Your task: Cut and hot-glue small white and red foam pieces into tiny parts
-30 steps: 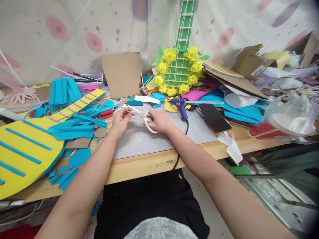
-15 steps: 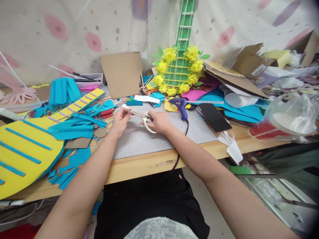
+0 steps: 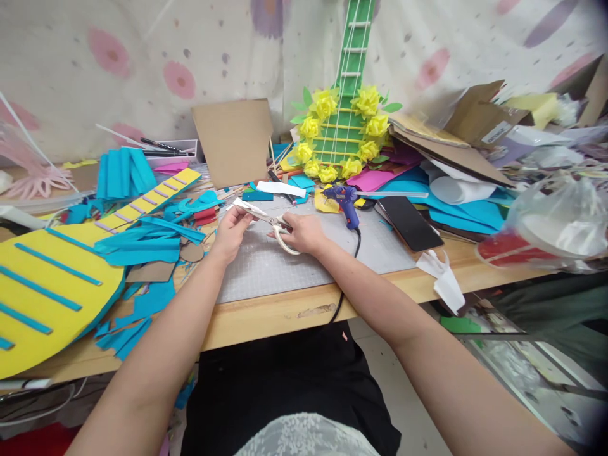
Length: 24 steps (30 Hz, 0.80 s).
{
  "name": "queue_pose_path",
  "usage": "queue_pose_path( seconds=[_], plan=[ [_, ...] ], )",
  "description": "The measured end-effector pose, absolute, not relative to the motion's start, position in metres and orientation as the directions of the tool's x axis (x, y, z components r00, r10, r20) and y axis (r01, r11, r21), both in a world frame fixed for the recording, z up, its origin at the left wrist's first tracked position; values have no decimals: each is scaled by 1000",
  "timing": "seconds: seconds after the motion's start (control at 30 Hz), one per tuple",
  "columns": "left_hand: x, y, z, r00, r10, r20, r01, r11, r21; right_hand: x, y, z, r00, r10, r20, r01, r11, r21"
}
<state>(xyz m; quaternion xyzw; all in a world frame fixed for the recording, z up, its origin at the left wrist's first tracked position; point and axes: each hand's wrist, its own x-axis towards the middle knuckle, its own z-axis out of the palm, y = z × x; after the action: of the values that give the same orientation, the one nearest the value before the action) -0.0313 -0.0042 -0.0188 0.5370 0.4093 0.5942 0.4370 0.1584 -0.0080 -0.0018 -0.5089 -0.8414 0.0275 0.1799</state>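
Note:
Over the grey cutting mat, my left hand is closed on a small white paper piece, pinched between thumb and fingers. My right hand grips the scissors by their pale handles, with the blades pointing left at the paper. The blades lie against the paper near my left fingertips; how far apart they stand is hard to see. Just beyond my hands lies a white paper strip. A blue glue gun with a clear glue stick rests right of my right hand.
Left lies a yellow and blue guitar shape beside blue paper scraps. A green guitar shape with yellow flowers leans at the back, beside a cardboard sheet. Rightward are a phone and a bagged red-and-white bucket.
More of the white paper shows above my left fingers, and it now extends further along the scissor blades. My hands have stayed in nearly the same place.

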Motion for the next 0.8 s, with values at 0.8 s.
queue_pose_path(
  seconds=[0.8],
  plan=[
    [-81,10,-6,-264,897,353,401,-231,886,182,13,-1,-33,985,167,795,127,-594]
  ],
)
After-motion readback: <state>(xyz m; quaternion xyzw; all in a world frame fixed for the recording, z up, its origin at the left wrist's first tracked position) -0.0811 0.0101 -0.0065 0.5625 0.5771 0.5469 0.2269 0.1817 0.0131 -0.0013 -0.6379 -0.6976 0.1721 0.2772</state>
